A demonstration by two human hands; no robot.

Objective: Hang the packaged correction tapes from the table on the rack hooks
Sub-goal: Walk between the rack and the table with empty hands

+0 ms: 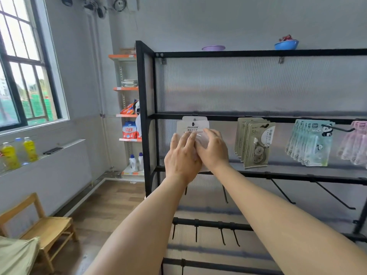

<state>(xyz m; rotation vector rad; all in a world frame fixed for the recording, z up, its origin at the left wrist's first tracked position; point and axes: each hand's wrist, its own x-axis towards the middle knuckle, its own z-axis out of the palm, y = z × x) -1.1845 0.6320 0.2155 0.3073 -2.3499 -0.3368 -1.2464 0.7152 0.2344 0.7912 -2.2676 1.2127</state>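
White packet [192, 127], black rack [258, 54], blue bowl [286, 45]

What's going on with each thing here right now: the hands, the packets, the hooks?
Left hand: fingers straight, pressed on the white packet.
Right hand: fingers curled round the white packet.
White packet: hanging on a hook of the middle bar.
Grey packets: hung in a bunch.
Green panda packets: hung in a bunch.
Pink packets: hung, partly out of view.
Lower hooks: bare.
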